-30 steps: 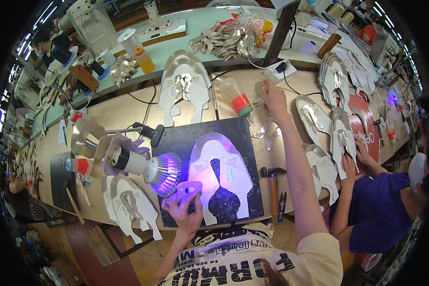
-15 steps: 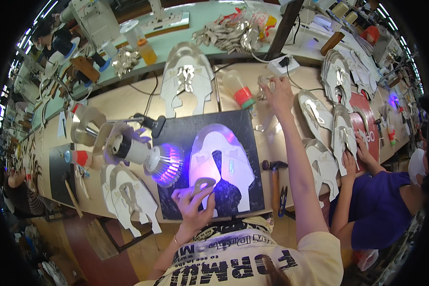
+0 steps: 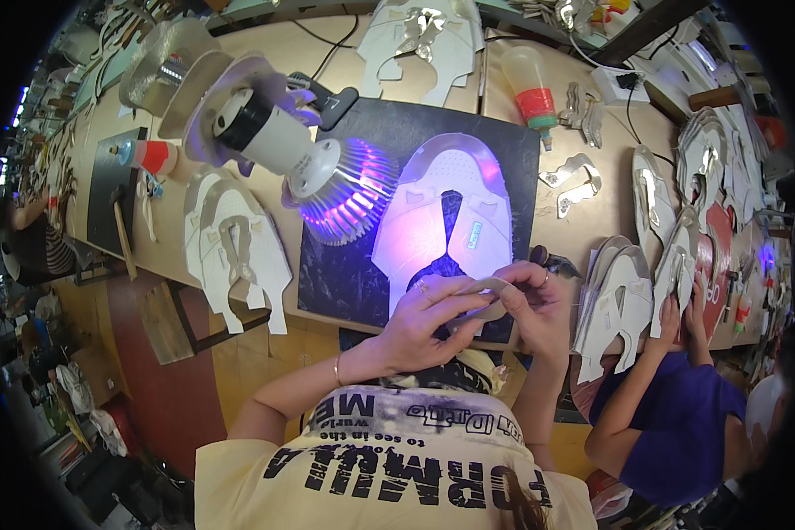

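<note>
Both hands meet over the front edge of a black mat [image 3: 336, 283]. My left hand [image 3: 420, 329] pinches a small curved grey-beige piece [image 3: 481, 285], seemingly shoe material. The fingers of my right hand [image 3: 539, 309] grip the same piece from the other side; part of it is hidden by the fingers. Just beyond them, a white shoe upper [image 3: 420, 231] with a silvery toe band lies flat on the mat, its lower end partly covered by my hands. A finned lamp [image 3: 344, 190] throws violet light on the upper from the left.
White uppers [image 3: 261, 238] lie at left; more uppers [image 3: 614, 296] are stacked at right. Curved silvery pieces [image 3: 579, 181] and a red-banded bottle [image 3: 530, 88] lie at back right. A hammer [image 3: 552, 261] is partly behind my right hand. A co-worker's hands [image 3: 680, 322] work at far right.
My right hand has come back from the small silvery pieces beside the bottle and joined my left hand at the curved piece. The view has shifted, so the bench things sit elsewhere in the picture.
</note>
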Available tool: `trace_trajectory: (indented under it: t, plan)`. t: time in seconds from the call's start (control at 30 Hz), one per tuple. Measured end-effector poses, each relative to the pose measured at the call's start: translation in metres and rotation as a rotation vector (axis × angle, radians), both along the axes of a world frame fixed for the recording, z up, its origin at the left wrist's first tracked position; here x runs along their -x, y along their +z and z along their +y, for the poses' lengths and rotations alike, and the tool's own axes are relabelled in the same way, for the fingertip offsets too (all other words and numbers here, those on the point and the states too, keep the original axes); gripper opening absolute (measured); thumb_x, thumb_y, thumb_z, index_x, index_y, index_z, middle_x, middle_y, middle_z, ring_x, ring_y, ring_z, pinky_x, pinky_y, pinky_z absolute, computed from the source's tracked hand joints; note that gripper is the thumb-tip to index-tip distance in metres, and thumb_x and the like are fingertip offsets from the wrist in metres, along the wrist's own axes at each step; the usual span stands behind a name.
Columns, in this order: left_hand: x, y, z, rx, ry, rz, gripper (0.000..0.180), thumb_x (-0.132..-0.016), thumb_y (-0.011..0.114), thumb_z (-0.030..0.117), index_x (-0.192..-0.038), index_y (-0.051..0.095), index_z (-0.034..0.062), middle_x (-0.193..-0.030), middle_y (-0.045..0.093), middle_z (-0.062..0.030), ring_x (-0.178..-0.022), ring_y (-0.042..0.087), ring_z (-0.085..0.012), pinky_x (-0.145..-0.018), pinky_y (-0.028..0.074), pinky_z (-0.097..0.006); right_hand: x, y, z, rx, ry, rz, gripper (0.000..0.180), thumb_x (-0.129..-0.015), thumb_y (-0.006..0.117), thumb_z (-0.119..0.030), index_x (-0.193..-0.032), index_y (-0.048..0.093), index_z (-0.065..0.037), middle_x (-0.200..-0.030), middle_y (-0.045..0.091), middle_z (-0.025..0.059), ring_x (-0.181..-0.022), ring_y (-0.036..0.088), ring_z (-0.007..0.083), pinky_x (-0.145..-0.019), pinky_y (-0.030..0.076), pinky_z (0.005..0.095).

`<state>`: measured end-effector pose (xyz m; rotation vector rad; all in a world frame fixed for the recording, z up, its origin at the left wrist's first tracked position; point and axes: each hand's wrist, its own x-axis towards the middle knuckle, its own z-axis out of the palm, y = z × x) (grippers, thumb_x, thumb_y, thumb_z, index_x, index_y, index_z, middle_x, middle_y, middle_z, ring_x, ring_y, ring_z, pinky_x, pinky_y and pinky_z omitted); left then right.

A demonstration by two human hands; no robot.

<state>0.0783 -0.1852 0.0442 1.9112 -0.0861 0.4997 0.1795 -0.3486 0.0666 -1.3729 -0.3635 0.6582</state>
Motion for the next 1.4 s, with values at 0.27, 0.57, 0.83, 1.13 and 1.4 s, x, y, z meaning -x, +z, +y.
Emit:
trace_trajectory:
  t: [0.27,0.57,0.83,1.13,1.4]
  plan:
    - [0.009,-0.008,0.005,0.730,0.117,0.340,0.035,-0.091,0.066,0.001,-0.126,0.058,-0.0010,-0.115,0.061,-0.0090,-0.104,0.060,-0.0125,-0.086,0.054,-0.028,-0.007,-0.020,0.021,0.116,-0.031,0.186,0.021,-0.094,0.068,-0.006,-0.111,0.063,0.004,-0.096,0.068,0.0047,-0.085,0.062,0.0063,-0.076,0.050,0.0212]
    - [-0.019,-0.009,0.040,0.590,0.098,0.564,0.027,-0.094,0.063,-0.001,-0.120,0.056,-0.0034,-0.112,0.066,-0.0097,-0.095,0.066,-0.0108,-0.079,0.055,-0.023,-0.016,-0.030,0.037,0.245,-0.071,0.093,0.022,-0.095,0.067,-0.009,-0.109,0.065,0.008,-0.093,0.070,0.0071,-0.078,0.062,0.0056,-0.070,0.050,0.0210]
    - [-0.036,-0.007,0.042,0.577,0.161,0.580,0.014,-0.092,0.062,-0.006,-0.106,0.062,-0.0048,-0.104,0.064,-0.0086,-0.087,0.068,-0.0118,-0.072,0.052,-0.020,-0.029,-0.021,0.048,0.472,-0.027,0.125,0.019,-0.093,0.069,-0.009,-0.106,0.065,0.004,-0.083,0.066,0.0015,-0.071,0.059,0.0037,-0.062,0.047,0.0198]
    - [-0.007,-0.009,0.102,1.449,-0.782,0.664,0.037,-0.077,0.076,0.008,-0.103,0.059,-0.0129,-0.081,0.060,-0.0195,-0.044,0.054,-0.0132,-0.040,0.040,-0.024,-0.171,-0.018,0.079,0.961,-0.534,-0.984,0.076,-0.073,0.079,-0.059,-0.116,0.064,0.002,-0.104,0.063,0.0191,-0.080,0.068,0.0260,-0.071,0.054,0.0351]
    - [0.019,-0.003,0.117,1.443,-0.717,0.815,0.076,-0.080,0.064,-0.001,-0.146,0.028,-0.0143,-0.084,0.058,-0.0172,-0.047,0.056,-0.0130,-0.043,0.044,-0.023,-0.237,-0.029,0.084,1.331,-0.186,-0.911,0.074,-0.073,0.075,-0.059,-0.109,0.065,0.004,-0.100,0.067,0.0214,-0.091,0.069,0.0347,-0.081,0.055,0.0433]
